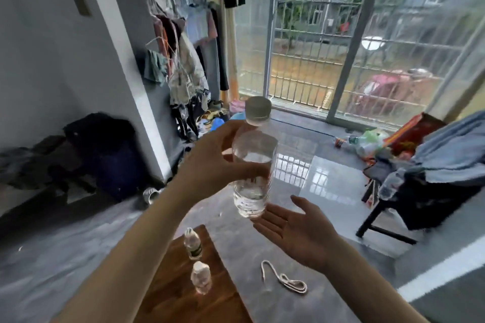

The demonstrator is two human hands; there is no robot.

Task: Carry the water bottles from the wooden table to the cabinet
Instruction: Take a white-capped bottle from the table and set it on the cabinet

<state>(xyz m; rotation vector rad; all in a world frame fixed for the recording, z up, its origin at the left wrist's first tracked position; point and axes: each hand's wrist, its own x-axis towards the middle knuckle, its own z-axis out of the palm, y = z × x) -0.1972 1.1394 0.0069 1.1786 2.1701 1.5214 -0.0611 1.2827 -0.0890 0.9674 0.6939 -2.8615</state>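
Note:
My left hand (217, 162) grips a clear water bottle (253, 162) with a white cap, held upright in the air at chest height. It is partly filled with water. My right hand (291, 228) lies palm up, fingers straight, just beneath and to the right of the bottle's base. Below, on the wooden table (181, 296), stand two small water bottles: one with a green label (193, 243) farther off and one clear one (201, 277) nearer me. No cabinet is in view.
A white cord (284, 278) lies on the grey floor right of the table. A black chair (409, 191) piled with clothes stands at right. A clothes rack (183, 55) and dark bags (110, 155) line the left wall. Barred glass doors (341, 34) are ahead.

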